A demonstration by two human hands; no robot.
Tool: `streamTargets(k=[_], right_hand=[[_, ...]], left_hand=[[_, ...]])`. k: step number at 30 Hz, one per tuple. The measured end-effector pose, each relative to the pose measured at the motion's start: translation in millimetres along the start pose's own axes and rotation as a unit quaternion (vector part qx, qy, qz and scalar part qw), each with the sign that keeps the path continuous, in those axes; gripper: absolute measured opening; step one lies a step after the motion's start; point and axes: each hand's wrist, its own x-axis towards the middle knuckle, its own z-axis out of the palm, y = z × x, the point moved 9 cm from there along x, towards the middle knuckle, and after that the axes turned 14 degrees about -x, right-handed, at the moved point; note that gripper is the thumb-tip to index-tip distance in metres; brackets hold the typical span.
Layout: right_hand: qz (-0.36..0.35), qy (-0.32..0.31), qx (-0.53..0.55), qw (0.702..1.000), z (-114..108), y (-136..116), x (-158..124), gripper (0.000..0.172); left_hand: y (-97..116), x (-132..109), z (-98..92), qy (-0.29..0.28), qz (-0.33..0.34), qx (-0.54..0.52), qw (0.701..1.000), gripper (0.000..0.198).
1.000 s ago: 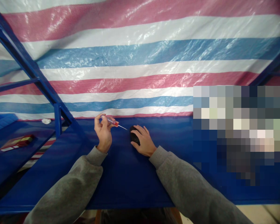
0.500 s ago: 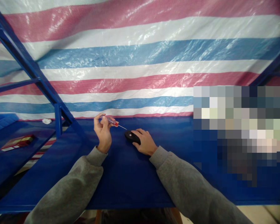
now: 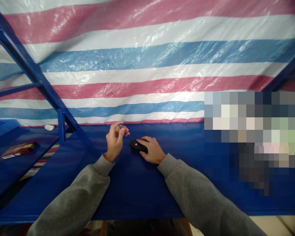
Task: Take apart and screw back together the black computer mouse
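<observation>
My left hand (image 3: 113,141) is closed on the clear, red-tipped handle of a screwdriver (image 3: 125,130), between thumb and fingers. Its thin shaft slants down to the right, and the tip lies at or very near the left end of a black computer mouse (image 3: 138,146); whether it touches cannot be made out. A pale round spot shows on top of the mouse. Wrapped over the right part of the mouse is my right hand (image 3: 152,149), thumb along the near side, holding it on the blue table (image 3: 137,186).
A blue metal post (image 3: 34,72) slants along the left. Beyond it, a red box (image 3: 18,149) and a crumpled white piece (image 3: 49,127) lie on another blue surface. Striped sheeting (image 3: 137,59) hangs behind. A pixelated patch hides the right side.
My left hand has shifted a little to the right, and the screwdriver has swung to a steeper slant at the mouse's left end. The mouse has moved slightly left; my right hand stays on it.
</observation>
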Motion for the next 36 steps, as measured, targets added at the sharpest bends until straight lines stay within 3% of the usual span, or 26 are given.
streamTargets(k=[12, 15, 17, 21, 24, 30, 36], right_hand=[[-0.003, -0.016, 0.002, 1.000, 3.9, -0.5, 0.7, 0.058], [-0.004, -0.019, 0.006, 1.000, 4.1, -0.1, 0.9, 0.059], [-0.007, -0.021, 0.009, 1.000, 4.2, -0.2, 1.1, 0.059], [-0.009, -0.025, 0.018, 0.999, 4.3, -0.5, 1.5, 0.058], [-0.016, -0.033, 0.025, 0.999, 5.6, -2.5, 1.4, 0.058], [-0.019, -0.029, 0.028, 0.999, 4.8, -4.2, 1.0, 0.058], [-0.019, -0.032, 0.025, 0.999, 3.9, -4.1, 1.2, 0.058]], left_hand=[[-15.2, -7.0, 10.9, -0.079, -0.041, 0.074, 0.993, 0.028], [-18.5, -7.3, 19.0, -0.085, -0.080, 0.009, 0.993, 0.025], [-22.3, -6.9, 23.0, -0.070, -0.115, -0.091, 0.987, 0.022], [-33.3, -10.0, 32.5, -0.046, -0.198, -0.275, 0.940, 0.020], [-36.0, -12.9, 35.0, -0.042, -0.222, -0.292, 0.929, 0.019], [-32.3, -10.3, 32.9, -0.037, -0.203, -0.273, 0.940, 0.024], [-32.7, -12.2, 36.5, -0.034, -0.235, -0.311, 0.920, 0.024]])
